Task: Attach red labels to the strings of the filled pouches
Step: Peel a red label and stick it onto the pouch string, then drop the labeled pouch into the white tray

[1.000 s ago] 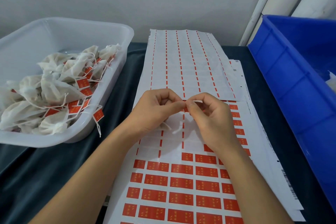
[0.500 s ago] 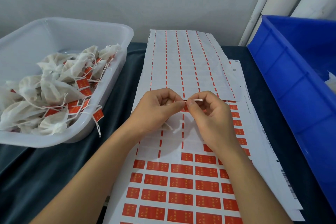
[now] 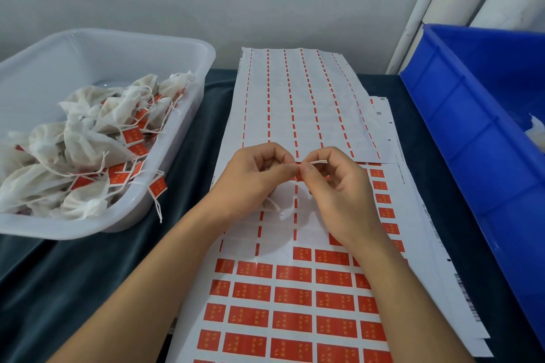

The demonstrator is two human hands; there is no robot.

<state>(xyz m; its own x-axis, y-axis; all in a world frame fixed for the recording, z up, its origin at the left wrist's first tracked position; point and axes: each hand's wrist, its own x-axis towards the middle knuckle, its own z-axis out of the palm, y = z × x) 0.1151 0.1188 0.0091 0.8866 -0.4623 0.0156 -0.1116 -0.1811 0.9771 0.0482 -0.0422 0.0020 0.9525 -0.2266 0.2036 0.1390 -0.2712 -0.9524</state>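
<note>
While the big blue plastic crate sits at your right, the clear tub of filled white pouches at your left, your left hand and right hand pinch one thin white string and a small red label above the label sheet.

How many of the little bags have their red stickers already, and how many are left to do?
Done: a pile of tagged pouches fills the clear tub. In hand: the left hand and right hand pinch one string with a red label. Left: many red labels remain on the sheet; the blue bin's contents are mostly hidden.
</note>
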